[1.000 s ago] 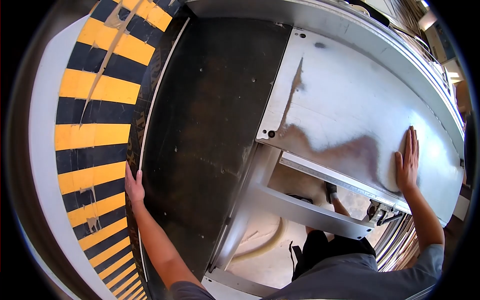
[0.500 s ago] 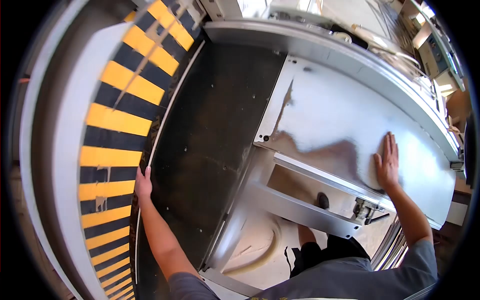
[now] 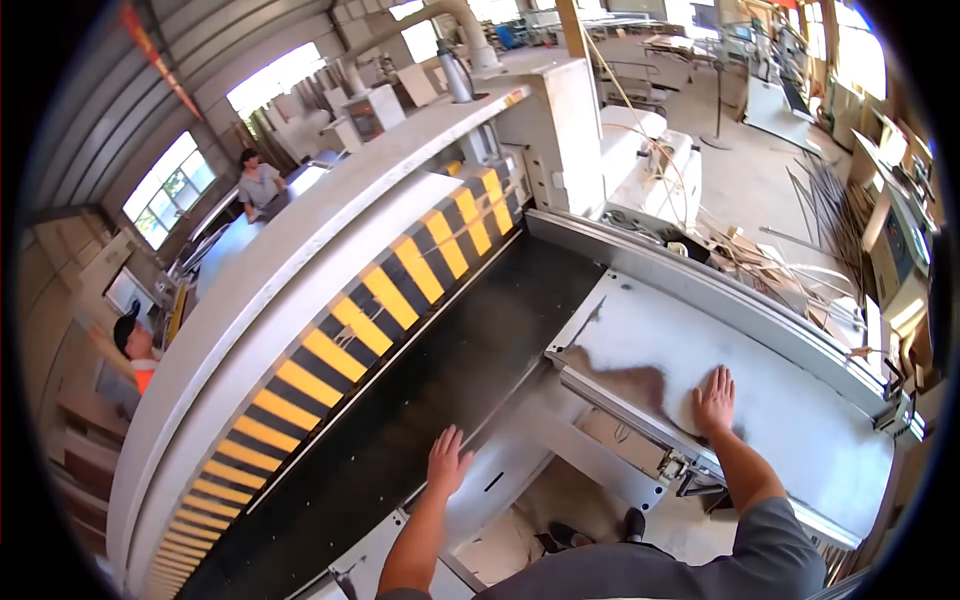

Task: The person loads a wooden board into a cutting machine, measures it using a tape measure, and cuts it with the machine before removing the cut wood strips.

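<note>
Open and empty, the left hand (image 3: 450, 462) is over the black panel (image 3: 430, 370), contact unclear; the right hand (image 3: 714, 402) lies flat, gripping nothing, on the metal plate (image 3: 790, 425), at the picture's 4 o'clock. From the left hand, a striped beam (image 3: 335, 352) blocks 10 o'clock; from the right, a metal fence (image 3: 700, 288) bars 1 o'clock. Since the earlier frame, the left hand has left the beam's edge.

Your long black board (image 3: 400, 400) lies flat; to its right sits your shiny metal plate (image 3: 790, 430), flat, brown-patched.
</note>
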`<action>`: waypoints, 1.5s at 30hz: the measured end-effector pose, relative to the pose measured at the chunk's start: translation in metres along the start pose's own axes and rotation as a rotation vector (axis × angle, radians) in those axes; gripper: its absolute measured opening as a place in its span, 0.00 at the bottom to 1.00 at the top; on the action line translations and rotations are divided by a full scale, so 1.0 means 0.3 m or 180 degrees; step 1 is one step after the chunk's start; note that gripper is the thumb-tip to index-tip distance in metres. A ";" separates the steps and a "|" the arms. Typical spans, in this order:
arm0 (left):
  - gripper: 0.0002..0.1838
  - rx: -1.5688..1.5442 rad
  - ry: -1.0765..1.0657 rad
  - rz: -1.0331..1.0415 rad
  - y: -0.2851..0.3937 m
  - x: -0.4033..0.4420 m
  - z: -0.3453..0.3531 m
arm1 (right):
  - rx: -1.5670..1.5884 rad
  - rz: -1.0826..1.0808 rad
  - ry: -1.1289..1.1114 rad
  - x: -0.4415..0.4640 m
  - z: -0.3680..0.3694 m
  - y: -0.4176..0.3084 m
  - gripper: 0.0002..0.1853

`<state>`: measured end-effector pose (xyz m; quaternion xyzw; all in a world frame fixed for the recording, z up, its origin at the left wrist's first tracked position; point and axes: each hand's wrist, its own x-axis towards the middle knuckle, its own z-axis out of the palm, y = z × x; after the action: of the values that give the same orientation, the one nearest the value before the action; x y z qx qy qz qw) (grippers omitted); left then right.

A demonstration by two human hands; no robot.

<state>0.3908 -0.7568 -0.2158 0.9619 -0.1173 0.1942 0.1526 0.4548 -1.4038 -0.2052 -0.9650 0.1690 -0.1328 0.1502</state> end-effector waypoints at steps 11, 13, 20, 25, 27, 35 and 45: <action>0.30 0.0731 -0.0221 -0.0694 0.199 -0.902 -0.257 | 0.0027 0.0005 0.0031 -0.050 -0.001 0.052 0.43; 0.29 0.0607 -0.0175 -0.0846 0.218 -0.903 -0.271 | 0.0027 -0.0018 0.0056 -0.058 0.002 0.060 0.43; 0.24 0.0644 -0.0126 -0.0939 0.227 -0.885 -0.272 | 0.0000 -0.0033 0.0043 -0.050 0.005 0.057 0.42; 0.22 0.0645 -0.0124 -0.0944 0.216 -0.879 -0.265 | 0.0013 -0.0037 0.0063 -0.044 0.014 0.052 0.43; 0.22 0.0649 -0.0103 -0.0933 0.216 -0.888 -0.269 | 0.0002 -0.0023 0.0027 -0.056 -0.001 0.049 0.43; 0.20 0.0703 -0.0149 -0.0957 0.257 -0.860 -0.442 | -0.0010 0.0031 -0.0132 -0.085 -0.162 -0.025 0.43; 0.19 0.0703 -0.0236 -0.1001 0.298 -0.829 -0.587 | -0.0049 0.0058 -0.0201 -0.092 -0.274 -0.062 0.42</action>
<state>0.0827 -0.7386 -0.1410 0.9858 0.0509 0.1441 0.0702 0.4097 -1.3971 -0.1292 -0.9682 0.1740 -0.0996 0.1493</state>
